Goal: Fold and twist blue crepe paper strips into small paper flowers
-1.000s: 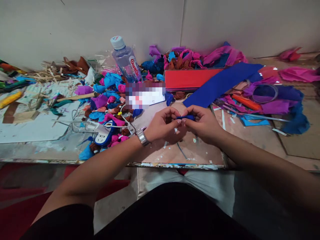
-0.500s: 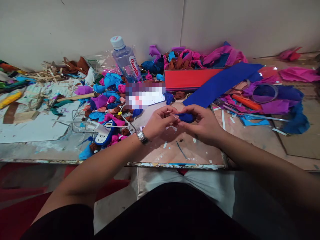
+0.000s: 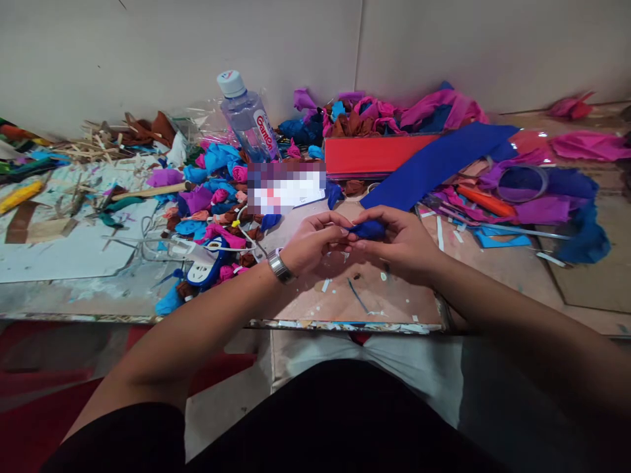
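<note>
A small crumpled piece of dark blue crepe paper [image 3: 369, 229] is held between my two hands, over the near middle of the table. My left hand [image 3: 318, 242], with a metal watch [image 3: 280, 265] at the wrist, pinches its left end with thumb and fingers. My right hand [image 3: 401, 238] is closed around its right side, the fingers curled behind it. A long strip of blue crepe paper [image 3: 438, 167] lies just beyond my right hand, one end by the fingers. A phone [image 3: 309, 189], partly blurred out, lies beyond my left hand.
A clear bottle [image 3: 249, 125] with a white cap stands behind many crumpled colored paper pieces [image 3: 217, 190]. Left of my hands lies a blue-and-white power strip [image 3: 204, 264] with cables. A red box [image 3: 379, 154] sits at the back. An orange-handled cutter [image 3: 488, 200] and tape roll [image 3: 522, 182] lie right.
My fingers have shifted slightly on the blue paper, which looks a little more bunched and rounded. Both hands stay in nearly the same place; nothing else has moved.
</note>
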`<state>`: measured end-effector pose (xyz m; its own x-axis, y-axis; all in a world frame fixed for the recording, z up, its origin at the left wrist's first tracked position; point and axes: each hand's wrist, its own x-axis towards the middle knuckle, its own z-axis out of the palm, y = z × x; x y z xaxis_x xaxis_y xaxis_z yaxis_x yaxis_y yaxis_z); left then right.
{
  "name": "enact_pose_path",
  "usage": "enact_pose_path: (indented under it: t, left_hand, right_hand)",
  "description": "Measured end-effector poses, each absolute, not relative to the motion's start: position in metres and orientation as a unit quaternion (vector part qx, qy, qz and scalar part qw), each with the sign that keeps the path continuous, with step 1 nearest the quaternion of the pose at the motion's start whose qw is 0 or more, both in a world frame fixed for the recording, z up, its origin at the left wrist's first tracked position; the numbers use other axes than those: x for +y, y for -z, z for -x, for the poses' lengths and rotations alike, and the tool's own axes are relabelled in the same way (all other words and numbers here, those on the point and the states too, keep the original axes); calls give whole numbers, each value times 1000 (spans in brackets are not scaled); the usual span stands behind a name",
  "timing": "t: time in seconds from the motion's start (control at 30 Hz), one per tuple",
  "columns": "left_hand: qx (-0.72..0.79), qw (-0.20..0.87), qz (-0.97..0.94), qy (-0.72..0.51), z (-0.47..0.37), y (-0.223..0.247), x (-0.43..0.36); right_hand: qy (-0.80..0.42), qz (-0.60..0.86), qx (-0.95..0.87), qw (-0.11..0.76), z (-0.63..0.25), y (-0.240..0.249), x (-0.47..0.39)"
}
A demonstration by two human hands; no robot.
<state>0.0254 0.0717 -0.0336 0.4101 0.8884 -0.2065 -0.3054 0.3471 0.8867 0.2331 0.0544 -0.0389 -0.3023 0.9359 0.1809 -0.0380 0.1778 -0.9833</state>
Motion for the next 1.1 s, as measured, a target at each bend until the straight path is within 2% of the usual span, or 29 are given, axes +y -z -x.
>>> enact_pose_path:
  t: [0.5, 0.8, 1.1]
  left_hand:
    - [352, 753, -413, -372, -24, 35, 73]
    - [328, 675, -544, -375, -26, 42, 77]
    - [326, 679, -565, -337, -25, 44, 75]
  right_hand:
    - [-631, 384, -530, 417, -235, 37, 56]
    - [-624, 407, -535, 399, -233, 37, 57]
    - [-581, 425, -565, 404, -232, 37, 56]
